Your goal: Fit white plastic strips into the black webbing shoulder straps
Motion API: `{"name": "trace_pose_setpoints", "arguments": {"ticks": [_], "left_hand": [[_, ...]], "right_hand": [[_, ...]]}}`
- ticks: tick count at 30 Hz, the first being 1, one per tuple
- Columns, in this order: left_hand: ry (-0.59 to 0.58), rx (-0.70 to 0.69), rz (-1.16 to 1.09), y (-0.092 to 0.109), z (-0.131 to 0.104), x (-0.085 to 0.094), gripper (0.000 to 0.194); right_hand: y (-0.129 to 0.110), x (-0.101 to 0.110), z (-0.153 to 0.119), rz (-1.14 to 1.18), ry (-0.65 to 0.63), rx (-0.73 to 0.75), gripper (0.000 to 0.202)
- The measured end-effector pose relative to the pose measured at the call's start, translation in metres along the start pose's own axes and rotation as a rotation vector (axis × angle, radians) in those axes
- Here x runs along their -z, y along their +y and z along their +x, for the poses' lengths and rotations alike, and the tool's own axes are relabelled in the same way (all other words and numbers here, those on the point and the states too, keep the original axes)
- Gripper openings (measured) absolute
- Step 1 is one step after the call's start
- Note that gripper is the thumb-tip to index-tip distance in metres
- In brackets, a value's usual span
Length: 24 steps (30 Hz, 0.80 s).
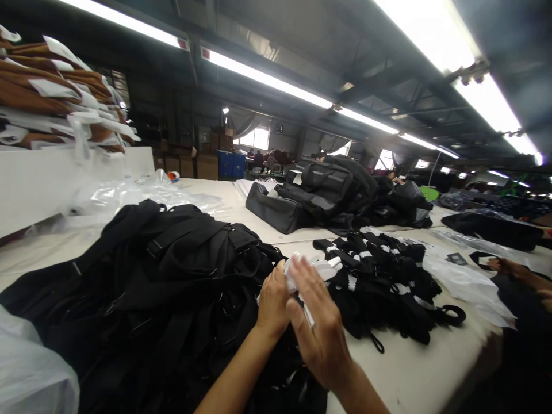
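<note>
My left hand [275, 302] is closed around a white wrap [330, 268], thin and sheet-like, whose material I cannot make out. Laid over it from the right is my right hand [318, 322], fingers stretched out and somewhat smeared by motion. The wrap's loose end points right, past my fingertips. Whatever lies inside it is hidden by my hands. Below and to the left spreads a large heap of black straps [185, 276] with buckles. Just right of my hands lies a pile of black straps bundled with white bands [379, 282].
Black bags [323, 190] are heaped at the table's back. Clear plastic [146, 192] and an orange tape roll [173, 176] lie back left, near stacked brown pieces [56, 86]. Another person's hand [513, 270] is at right, beside white plastic sheets [466, 282]. A white bag [30, 362] sits front left.
</note>
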<state>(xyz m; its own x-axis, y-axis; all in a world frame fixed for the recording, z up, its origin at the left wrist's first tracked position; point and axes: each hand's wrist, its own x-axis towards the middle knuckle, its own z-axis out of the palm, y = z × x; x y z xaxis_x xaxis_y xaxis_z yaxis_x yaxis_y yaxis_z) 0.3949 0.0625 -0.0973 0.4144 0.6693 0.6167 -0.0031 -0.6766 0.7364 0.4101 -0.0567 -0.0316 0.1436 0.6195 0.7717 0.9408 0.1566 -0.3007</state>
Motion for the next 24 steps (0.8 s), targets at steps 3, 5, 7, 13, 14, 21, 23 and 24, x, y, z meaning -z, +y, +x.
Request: {"name": "trace_pose_setpoints", "arguments": {"ticks": [3, 5, 7, 13, 14, 21, 23, 24], "left_hand": [[-0.055, -0.017, 0.075, 0.005, -0.001, 0.007, 0.047], [-0.075, -0.022, 0.107, 0.005, -0.001, 0.009, 0.047], [-0.097, -0.036, 0.132, 0.004, -0.002, 0.009, 0.047], [-0.196, -0.149, 0.129, 0.004, -0.005, 0.001, 0.045], [-0.208, -0.170, 0.121, 0.006, -0.006, 0.001, 0.046], [-0.225, -0.277, 0.104, 0.020, 0.000, 0.010, 0.036], [-0.238, -0.302, 0.137, 0.017, 0.001, 0.011, 0.024], [-0.246, -0.315, 0.156, 0.014, 0.001, 0.011, 0.021]], "right_hand": [[0.026, -0.008, 0.019, -0.085, 0.064, -0.180, 0.061], [0.041, -0.020, 0.013, -0.077, -0.012, -0.234, 0.060], [0.051, -0.026, -0.004, -0.082, -0.059, -0.255, 0.053], [0.061, 0.006, -0.042, -0.111, -0.130, -0.231, 0.049], [0.059, 0.013, -0.040, -0.133, -0.105, -0.220, 0.048], [0.039, 0.023, 0.003, -0.115, -0.043, -0.038, 0.055], [0.043, 0.017, 0.017, -0.005, -0.124, -0.072, 0.049], [0.048, 0.014, 0.022, 0.067, -0.160, -0.100, 0.047]]}}
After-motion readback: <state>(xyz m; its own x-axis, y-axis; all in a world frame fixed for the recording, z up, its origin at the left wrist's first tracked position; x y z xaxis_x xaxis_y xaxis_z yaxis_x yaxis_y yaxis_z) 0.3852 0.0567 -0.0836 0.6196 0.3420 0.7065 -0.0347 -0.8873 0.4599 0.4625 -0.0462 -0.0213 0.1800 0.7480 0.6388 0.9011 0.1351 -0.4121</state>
